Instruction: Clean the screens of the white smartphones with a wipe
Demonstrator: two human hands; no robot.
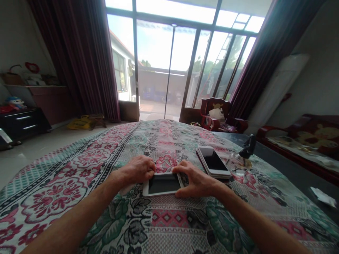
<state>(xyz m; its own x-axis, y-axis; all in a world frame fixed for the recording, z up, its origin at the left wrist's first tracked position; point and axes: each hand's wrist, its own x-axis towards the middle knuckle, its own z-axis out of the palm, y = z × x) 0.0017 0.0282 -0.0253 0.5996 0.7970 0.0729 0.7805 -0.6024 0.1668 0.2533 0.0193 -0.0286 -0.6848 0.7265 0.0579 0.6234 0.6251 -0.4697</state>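
A white-framed tablet [164,184] with a dark screen lies flat on the patterned cloth [169,240] in front of me. My right hand [194,179] grips its right end, the thumb on the near edge and the fingers on the far edge. At the tablet's far left corner is my left hand [140,168], its fingers curled closed. Something pale shows beneath that hand, too hidden to name. To the right, a stack of white devices [214,161] has a dark-screened one on top. A clear spray bottle [241,160] with a black nozzle stands beside the stack.
Past the cloth's right side runs a dark tabletop [299,173] with a white paper or packet [323,196] on it. A wooden armchair [215,113] and a wooden sofa [304,135] stand beyond. Glass doors [159,70] and dark curtains [79,60] are at the back.
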